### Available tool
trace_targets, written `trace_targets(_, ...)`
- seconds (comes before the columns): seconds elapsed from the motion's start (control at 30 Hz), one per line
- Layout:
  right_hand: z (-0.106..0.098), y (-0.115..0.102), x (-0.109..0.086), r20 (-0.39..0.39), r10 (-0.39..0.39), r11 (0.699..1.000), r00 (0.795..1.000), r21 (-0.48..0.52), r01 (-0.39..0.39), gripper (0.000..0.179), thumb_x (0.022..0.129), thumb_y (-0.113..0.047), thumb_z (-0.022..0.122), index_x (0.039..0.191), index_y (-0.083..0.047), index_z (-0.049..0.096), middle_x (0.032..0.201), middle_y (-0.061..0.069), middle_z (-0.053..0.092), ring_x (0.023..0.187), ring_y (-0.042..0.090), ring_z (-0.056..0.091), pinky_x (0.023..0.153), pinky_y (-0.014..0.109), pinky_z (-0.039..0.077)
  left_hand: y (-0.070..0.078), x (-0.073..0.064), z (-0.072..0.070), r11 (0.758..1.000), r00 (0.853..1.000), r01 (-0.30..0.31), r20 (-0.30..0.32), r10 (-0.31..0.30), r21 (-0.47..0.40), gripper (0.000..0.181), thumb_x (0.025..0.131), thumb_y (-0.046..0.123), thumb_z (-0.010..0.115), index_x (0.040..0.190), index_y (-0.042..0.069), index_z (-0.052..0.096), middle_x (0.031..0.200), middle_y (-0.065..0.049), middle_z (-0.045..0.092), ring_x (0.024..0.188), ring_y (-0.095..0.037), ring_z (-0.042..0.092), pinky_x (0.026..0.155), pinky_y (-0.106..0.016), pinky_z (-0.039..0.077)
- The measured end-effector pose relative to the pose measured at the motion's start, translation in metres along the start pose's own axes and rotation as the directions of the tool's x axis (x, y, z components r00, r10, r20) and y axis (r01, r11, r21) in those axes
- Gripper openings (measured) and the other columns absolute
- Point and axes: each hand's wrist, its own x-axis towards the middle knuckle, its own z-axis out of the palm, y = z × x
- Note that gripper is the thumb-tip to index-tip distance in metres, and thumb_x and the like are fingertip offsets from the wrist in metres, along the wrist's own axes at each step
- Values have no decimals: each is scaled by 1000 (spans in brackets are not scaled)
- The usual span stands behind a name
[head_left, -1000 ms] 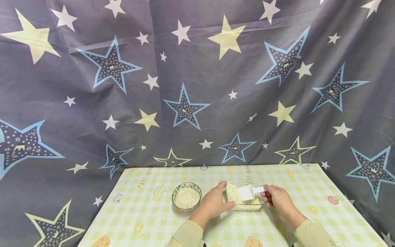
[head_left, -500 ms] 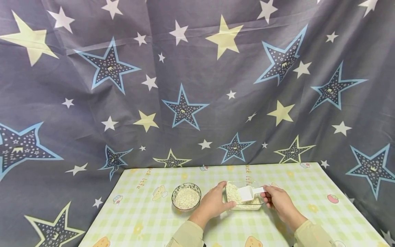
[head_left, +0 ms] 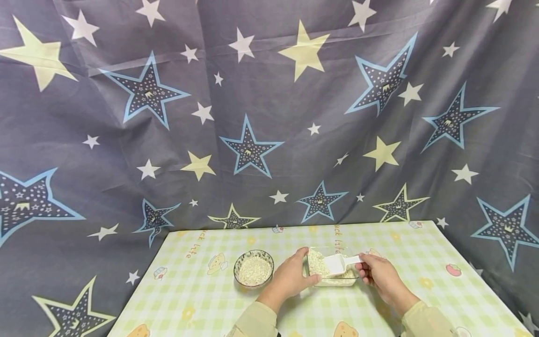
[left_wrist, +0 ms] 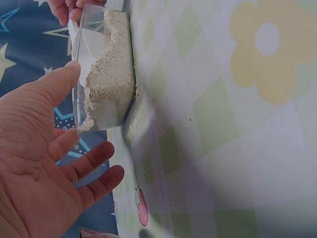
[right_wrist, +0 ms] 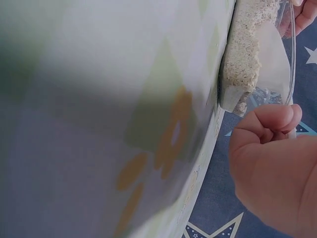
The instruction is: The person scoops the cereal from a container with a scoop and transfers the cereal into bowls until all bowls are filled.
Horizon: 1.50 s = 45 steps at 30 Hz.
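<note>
My right hand (head_left: 381, 274) pinches the handle of a white scoop (head_left: 335, 265) between thumb and fingers. The scoop's head lies inside a clear rectangular glass container (head_left: 337, 283), tilted down into pale oat flakes (head_left: 316, 263). At the container's left end my left hand (head_left: 289, 277) grips it, thumb on the near rim and fingers toward the far corner. In the left wrist view the thumb (left_wrist: 69, 79) touches the rim while the lower fingers spread free. The right wrist view shows the right hand (right_wrist: 272, 148) curled round the handle by the container's end.
A dark-patterned bowl (head_left: 255, 254) with oat flakes in it stands left of the left hand. A green-checked cloth (head_left: 202, 299) covers the table. Loose flakes (left_wrist: 136, 114) are scattered beside the container. A grey star-print curtain (head_left: 269, 196) hangs behind the table.
The scoop has sunk slightly lower into the oat flakes within the container. Both hands stay nearly in place, and the head view has shifted a little.
</note>
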Motion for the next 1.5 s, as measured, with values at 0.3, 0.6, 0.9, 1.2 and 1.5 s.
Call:
trace_targets(0.3, -1, -1, 0, 37, -28, 999, 999, -27, 29, 32, 114, -29, 49, 121, -2, 64, 85, -5, 71, 69, 6, 55, 60, 19, 51, 0, 1, -1, 1000, 1000, -2, -6, 2, 10, 93, 91, 50, 83, 164, 11, 40, 161, -7, 57, 139, -38, 62, 114, -56, 53)
trace_targets(0.6, 4, -3, -1, 7, -50, 997, 999, -58, 50, 33, 113, -26, 52, 122, 3, 66, 83, -5, 74, 65, 5, 54, 58, 19, 49, -2, 2, 0, 1000, 1000, -3, -14, 3, 19, 92, 91, 51, 83, 163, 13, 41, 161, -5, 57, 140, -37, 62, 114, -55, 53)
trace_targets(0.9, 4, -1, -5, 3, -21, 1000, 1000, 11, 21, 44, 115, -24, 45, 144, 8, 51, 83, -7, 71, 67, 4, 53, 59, 19, 49, -1, 1, 1, 1000, 1000, 2, -1, -2, -2, 91, 92, 51, 82, 164, 13, 40, 162, -7, 55, 141, -38, 60, 115, -56, 52)
trace_targets(1.2, -6, 10, -4, 15, 53, 987, 998, 152, -55, 40, 116, -30, 42, 139, 0, 54, 86, -7, 70, 71, 4, 56, 61, 19, 52, -1, 0, 3, 1000, 999, 27, 20, -27, -1, 93, 93, 52, 81, 166, 14, 37, 165, -6, 52, 144, -37, 58, 116, -58, 51)
trace_targets(1.5, -18, 11, -4, 5, 101, 936, 995, 339, -97, 22, 116, -29, 45, 113, -15, 62, 84, -6, 72, 72, 3, 61, 65, 19, 57, 2, -1, 4, 1000, 1000, 12, -12, -12, 14, 92, 94, 51, 80, 167, 16, 36, 164, -11, 52, 146, -39, 55, 117, -61, 50)
